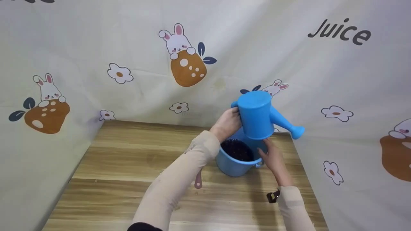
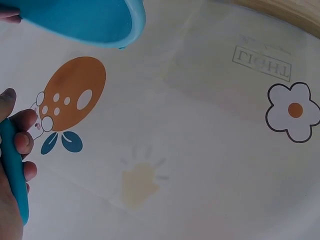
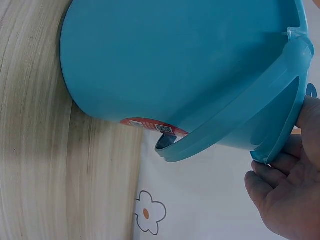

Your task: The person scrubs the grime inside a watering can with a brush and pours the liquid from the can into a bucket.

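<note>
A blue watering can (image 1: 257, 118) is turned bottom-up above a blue bucket (image 1: 232, 166), its spout pointing down to the right. My left hand (image 1: 227, 124) grips the can's handle; in the left wrist view, fingers curl round that handle (image 2: 14, 170). Dark, grainy material (image 1: 237, 150) lies inside the bucket, partly hidden by the can. At the bucket's right rim, my right hand (image 1: 273, 158) holds the edge. The right wrist view shows fingers of this hand (image 3: 287, 185) at the rim, with the bucket's bail handle (image 3: 225, 122) hanging down.
A pinkish handle (image 1: 198, 181) of some utensil lies on the wooden table (image 1: 128, 179), partly behind the left sleeve. Printed cloth (image 1: 138, 41) with rabbits and flowers hangs around the table's back and sides. A dark strap is on the right wrist.
</note>
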### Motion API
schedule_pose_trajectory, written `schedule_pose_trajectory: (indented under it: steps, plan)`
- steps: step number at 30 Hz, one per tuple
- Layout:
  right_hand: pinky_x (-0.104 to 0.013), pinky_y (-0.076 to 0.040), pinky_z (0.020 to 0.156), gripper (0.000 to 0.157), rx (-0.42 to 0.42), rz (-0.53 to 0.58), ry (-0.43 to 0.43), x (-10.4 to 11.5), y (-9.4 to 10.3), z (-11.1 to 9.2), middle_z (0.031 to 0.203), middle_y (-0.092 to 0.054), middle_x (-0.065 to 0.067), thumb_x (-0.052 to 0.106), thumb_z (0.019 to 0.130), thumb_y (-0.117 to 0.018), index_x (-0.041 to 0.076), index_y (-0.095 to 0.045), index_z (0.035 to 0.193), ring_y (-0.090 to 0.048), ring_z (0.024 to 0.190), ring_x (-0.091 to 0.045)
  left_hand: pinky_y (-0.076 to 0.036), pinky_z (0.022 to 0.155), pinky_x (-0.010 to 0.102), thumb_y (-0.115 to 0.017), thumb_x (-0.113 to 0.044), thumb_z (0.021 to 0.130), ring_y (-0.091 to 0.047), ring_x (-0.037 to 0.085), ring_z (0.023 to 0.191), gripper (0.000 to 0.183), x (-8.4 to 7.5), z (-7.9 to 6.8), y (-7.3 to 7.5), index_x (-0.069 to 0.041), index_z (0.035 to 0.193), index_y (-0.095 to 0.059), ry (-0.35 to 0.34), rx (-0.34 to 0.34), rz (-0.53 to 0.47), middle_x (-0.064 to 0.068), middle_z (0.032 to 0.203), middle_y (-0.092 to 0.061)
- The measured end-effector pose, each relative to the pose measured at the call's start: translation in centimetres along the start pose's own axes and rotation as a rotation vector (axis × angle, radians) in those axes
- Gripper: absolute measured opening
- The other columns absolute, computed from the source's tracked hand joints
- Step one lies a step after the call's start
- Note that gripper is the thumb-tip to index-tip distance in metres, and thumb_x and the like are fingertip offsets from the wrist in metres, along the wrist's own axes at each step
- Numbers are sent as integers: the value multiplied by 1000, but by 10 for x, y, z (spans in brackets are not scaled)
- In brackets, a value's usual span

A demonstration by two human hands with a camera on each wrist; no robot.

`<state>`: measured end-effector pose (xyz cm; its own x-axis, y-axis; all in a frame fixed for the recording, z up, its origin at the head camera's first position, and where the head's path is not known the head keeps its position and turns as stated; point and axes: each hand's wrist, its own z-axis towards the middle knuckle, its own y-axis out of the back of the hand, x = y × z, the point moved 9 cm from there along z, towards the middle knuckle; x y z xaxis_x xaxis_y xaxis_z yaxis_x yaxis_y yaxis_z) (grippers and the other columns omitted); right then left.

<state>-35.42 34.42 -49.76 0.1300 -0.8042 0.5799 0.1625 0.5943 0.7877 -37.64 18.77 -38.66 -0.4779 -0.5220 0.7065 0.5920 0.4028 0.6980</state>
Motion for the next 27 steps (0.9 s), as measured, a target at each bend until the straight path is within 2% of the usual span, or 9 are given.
schedule_pose_trajectory:
  steps: [4,9,14,22,27]
  plan:
    - [-57,-37,112,54,3,9,3,0,0,0,150,-45,-24,11,94,-63,1,-46,144,-45,138,-43,-25,101,28,-40,-16,104,-48,1,109,30,1,-1,2,-31,104,-66,7,-37,-18,-21,115,-66]
    - [-57,-36,112,53,26,19,-19,-1,-1,0,152,-43,-24,13,95,-62,0,-45,144,-43,139,-43,-26,103,27,-40,-17,104,-50,0,111,30,2,-2,1,-31,104,-67,6,-40,-40,-20,117,-67]
    - [-57,-35,113,55,43,22,-31,-2,-2,0,154,-39,-25,14,96,-61,-2,-43,145,-41,141,-44,-26,103,28,-42,-17,104,-50,1,110,30,2,-4,0,-31,101,-68,0,-37,-61,-20,114,-68]
    - [-56,-33,114,56,56,17,-44,-4,-4,0,158,-33,-23,16,97,-60,-3,-41,146,-39,142,-43,-28,102,27,-44,-16,103,-53,1,106,31,6,-8,-1,-29,95,-70,22,-99,-93,-18,106,-71]
    - [-56,-31,116,57,50,42,-31,-3,-4,1,159,-32,-21,14,96,-61,-4,-40,146,-35,145,-41,-27,100,28,-47,-25,103,-50,3,102,25,8,-12,-4,-28,93,-70,35,-110,-117,-17,101,-71]
